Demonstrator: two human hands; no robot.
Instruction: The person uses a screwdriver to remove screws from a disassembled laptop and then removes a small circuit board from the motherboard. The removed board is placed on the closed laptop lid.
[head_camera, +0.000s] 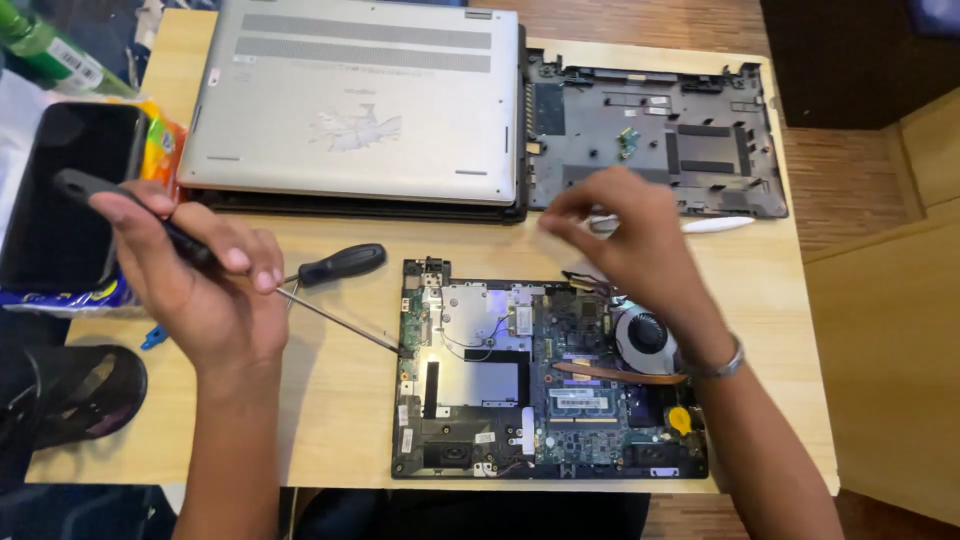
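Two hands work over the opened black laptop base with exposed green circuit board (545, 385), which lies at the near edge of the light wooden table (340, 420). The left hand (205, 285) is clenched around the long black-handled screwdriver (150, 222); its thin metal shaft runs down to the board's left edge, the tip at or just beside the frame. The right hand (625, 235) hovers above the board's upper right, fingers pinched together; whether they hold a small part cannot be told.

Risks, as judged: the shaft tip may slip sideways across the board and scratch traces or short components. The right wrist hangs over the round grey cooling fan (642, 335) and the flat orange ribbon cable (620, 373); a dropped wrist could snag the cable.

Surroundings: a second short black-handled screwdriver (340, 264) lies just beside the left hand and could roll. The silver laptop bottom cover (355, 100) and black plastic laptop shell (655, 130) crowd the far side. A black smartphone (65, 195) rests at the left edge.
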